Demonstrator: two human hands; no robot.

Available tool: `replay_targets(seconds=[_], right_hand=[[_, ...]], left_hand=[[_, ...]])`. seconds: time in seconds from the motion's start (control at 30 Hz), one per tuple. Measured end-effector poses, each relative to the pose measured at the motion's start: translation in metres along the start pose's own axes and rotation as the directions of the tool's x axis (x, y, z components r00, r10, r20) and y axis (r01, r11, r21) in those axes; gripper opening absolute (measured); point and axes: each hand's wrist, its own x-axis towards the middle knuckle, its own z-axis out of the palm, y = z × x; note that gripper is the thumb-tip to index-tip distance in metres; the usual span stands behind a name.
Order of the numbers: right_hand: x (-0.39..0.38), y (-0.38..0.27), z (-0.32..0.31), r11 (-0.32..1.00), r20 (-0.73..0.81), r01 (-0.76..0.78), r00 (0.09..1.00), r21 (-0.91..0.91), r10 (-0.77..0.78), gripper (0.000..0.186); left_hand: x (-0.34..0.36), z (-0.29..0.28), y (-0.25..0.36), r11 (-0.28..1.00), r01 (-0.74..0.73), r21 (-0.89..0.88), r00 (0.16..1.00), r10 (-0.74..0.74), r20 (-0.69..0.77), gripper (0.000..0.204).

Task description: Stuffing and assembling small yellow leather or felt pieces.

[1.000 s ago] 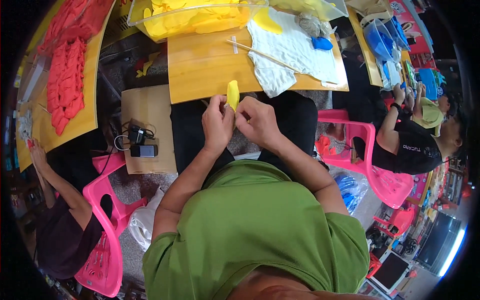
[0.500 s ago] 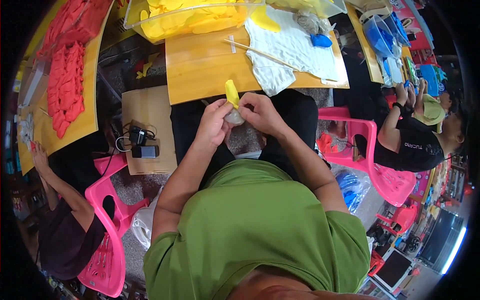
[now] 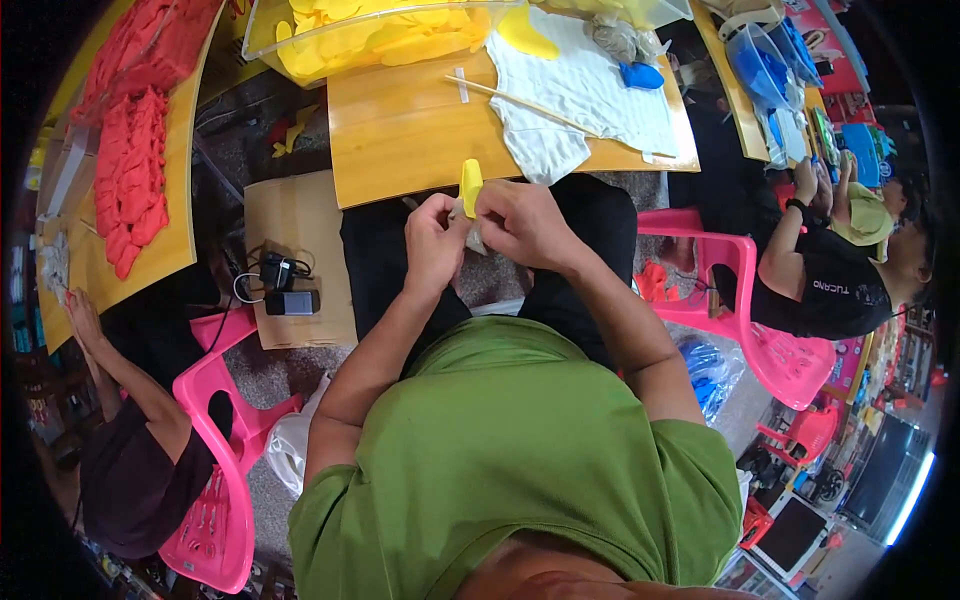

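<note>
Over my lap, just off the near table edge, a small yellow fabric piece [image 3: 471,187] points up between my two hands. My left hand [image 3: 434,243] is closed on its lower left side. Curled fingers of my right hand [image 3: 524,220] press against it from the right. Below it, partly hidden by the fingers, shows a greyish-white wad [image 3: 476,238]. Beyond my hands lies a white cloth [image 3: 560,95] with a thin wooden stick [image 3: 525,105] across it. A curved yellow piece [image 3: 527,35] and a small blue stuffed piece [image 3: 641,76] rest on the cloth.
A clear bin [image 3: 380,22] of yellow pieces stands at the table's far side. Red pieces [image 3: 132,180] are heaped on the left table. Co-workers sit on both sides on pink chairs [image 3: 740,270]. Cardboard [image 3: 295,215] with a dark adapter [image 3: 290,302] lies at my left.
The yellow piece has turned more upright and shifted slightly right. My right hand has rolled over, knuckles up, and less of the whitish wad shows.
</note>
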Motion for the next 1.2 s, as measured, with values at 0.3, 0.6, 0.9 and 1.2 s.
replay_targets(seconds=[0.3,0.6,0.9,1.2], right_hand=[[0.002,-0.011,-0.002,0.952,-0.608,-0.099,0.749,0.289,0.263,0.011],[0.006,-0.006,0.035,0.466,-0.112,-0.096,0.91,0.879,0.398,0.031],[0.026,0.001,0.03,0.571,-0.26,-0.02,0.877,0.821,0.405,0.011],[0.045,0.012,0.009,0.558,-0.076,-0.187,0.907,0.809,0.414,0.012]], left_hand=[[0.013,-0.013,0.007,0.547,0.195,-0.814,0.98,-0.129,0.149,0.026],[0.015,0.003,0.007,0.49,0.22,-0.843,0.942,-0.332,0.053,0.027],[0.02,-0.008,0.031,0.884,-0.161,0.44,0.895,0.318,-0.312,0.02],[0.033,-0.007,0.051,0.485,-0.584,0.651,0.653,0.757,0.021,0.016]])
